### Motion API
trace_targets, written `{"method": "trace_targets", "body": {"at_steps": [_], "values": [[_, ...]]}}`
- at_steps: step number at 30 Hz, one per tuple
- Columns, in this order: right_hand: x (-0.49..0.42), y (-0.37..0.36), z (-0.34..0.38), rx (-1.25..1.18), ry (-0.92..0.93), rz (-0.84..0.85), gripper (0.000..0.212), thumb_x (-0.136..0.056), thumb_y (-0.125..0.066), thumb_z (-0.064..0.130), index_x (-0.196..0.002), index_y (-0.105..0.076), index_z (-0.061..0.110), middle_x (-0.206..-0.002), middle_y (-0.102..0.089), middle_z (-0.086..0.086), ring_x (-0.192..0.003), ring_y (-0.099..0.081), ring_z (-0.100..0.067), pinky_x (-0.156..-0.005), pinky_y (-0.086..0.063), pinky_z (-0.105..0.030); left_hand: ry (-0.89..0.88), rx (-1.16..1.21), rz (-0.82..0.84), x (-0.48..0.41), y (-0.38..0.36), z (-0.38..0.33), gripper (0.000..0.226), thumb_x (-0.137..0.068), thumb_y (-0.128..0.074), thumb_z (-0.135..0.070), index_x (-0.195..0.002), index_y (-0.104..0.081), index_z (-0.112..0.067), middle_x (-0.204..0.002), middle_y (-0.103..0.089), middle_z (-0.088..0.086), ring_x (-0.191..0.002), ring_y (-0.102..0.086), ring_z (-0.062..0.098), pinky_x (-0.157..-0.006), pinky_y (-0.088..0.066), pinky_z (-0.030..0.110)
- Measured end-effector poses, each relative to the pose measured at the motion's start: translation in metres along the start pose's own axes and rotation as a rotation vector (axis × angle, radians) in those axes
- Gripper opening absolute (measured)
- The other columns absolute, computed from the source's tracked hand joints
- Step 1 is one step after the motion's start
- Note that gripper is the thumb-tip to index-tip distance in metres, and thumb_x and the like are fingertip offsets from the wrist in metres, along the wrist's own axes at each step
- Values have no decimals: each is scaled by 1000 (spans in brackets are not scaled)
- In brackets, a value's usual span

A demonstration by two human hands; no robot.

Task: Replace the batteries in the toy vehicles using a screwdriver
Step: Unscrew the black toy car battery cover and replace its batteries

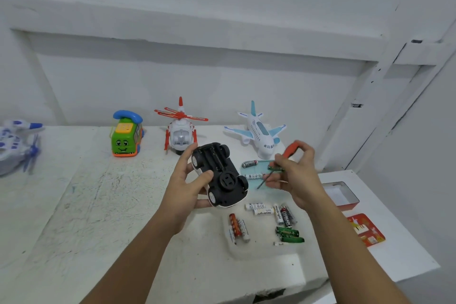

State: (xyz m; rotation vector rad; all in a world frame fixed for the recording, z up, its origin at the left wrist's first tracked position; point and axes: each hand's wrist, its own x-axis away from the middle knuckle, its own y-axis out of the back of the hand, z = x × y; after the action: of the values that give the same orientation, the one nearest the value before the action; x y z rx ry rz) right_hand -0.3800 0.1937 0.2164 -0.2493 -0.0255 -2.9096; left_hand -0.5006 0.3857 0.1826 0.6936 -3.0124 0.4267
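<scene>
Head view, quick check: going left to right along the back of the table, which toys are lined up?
From the left: blue-and-white toy at the frame edge → green bus → red-and-white helicopter → white-and-blue airplane.

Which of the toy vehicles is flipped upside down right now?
The toy car gripped by the left hand: its black underside and wheels face up. The green bus, helicopter and airplane stand upright.
</scene>
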Motion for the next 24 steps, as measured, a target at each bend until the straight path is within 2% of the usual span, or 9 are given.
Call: {"method": "trace_targets", "body": {"at_steps": [3, 5, 8, 12, 16, 19, 24], "values": [[-16, -24, 0, 100, -15, 66, 46, -96, -60, 12, -124, -34, 38, -96, -61, -18, -60, -68, -31, -66, -61, -45, -8, -6, -20, -4, 15, -3, 64, -94, -58, -4, -136, -42, -50, -123, -56, -10, -84, -74, 27, -57, -60, 39], [-26, -42, -2, 179, -19, 105, 47, -95, -61, 14, -123, -35, 41, -99, -62, -18, -59, -68, -30, -65, -61, -46, -14, -10, -19, -8, 25, -5, 64, -95, -57, -4, -135, -43, -51, -123, -57, -10, -87, -73, 28, -61, -60, 42], [-37, -68, -8, 371, -36, 164, 47, -93, -64, 14, -121, -35, 39, -99, -59, -14, -58, -68, -28, -61, -61, -46, -13, -17, -19, -13, 38, -8, 62, -95, -57, -3, -129, -46, -53, -119, -57, -11, -86, -73, 25, -58, -59, 38], [-48, -99, -20, 690, -61, 252, 53, -91, -65, 14, -130, -34, 34, -109, -57, -13, -54, -67, -25, -52, -59, -36, 10, -26, -11, -22, 54, -10, 64, -95, -58, -5, -135, -41, -51, -118, -56, -13, -84, -73, 21, -57, -58, 35], [-54, -116, -26, 881, -110, 290, 51, -89, -61, 10, -131, -37, 28, -98, -59, -15, -48, -60, -24, -44, -53, -30, 44, -32, 35, -30, 66, -10, 65, -94, -59, -5, -137, -42, -51, -122, -57, -7, -87, -72, 23, -60, -59, 38], [-56, -121, -28, 972, -130, 290, 51, -90, -60, 11, -134, -38, 26, -91, -58, -10, -50, -57, -19, -41, -49, -26, 61, -36, 65, -35, 70, -12, 65, -94, -59, -5, -137, -41, -50, -120, -57, -9, -84, -72, 19, -59, -58, 35], [-57, -120, -31, 1113, -62, 269, 64, -93, -61, 24, -148, -29, 30, -132, -52, -8, -66, -55, -13, -45, -41, -19, 77, -27, 140, -41, 76, -10, 65, -94, -58, -5, -138, -41, -50, -123, -57, -10, -87, -72, 16, -59, -58, 34]]}}
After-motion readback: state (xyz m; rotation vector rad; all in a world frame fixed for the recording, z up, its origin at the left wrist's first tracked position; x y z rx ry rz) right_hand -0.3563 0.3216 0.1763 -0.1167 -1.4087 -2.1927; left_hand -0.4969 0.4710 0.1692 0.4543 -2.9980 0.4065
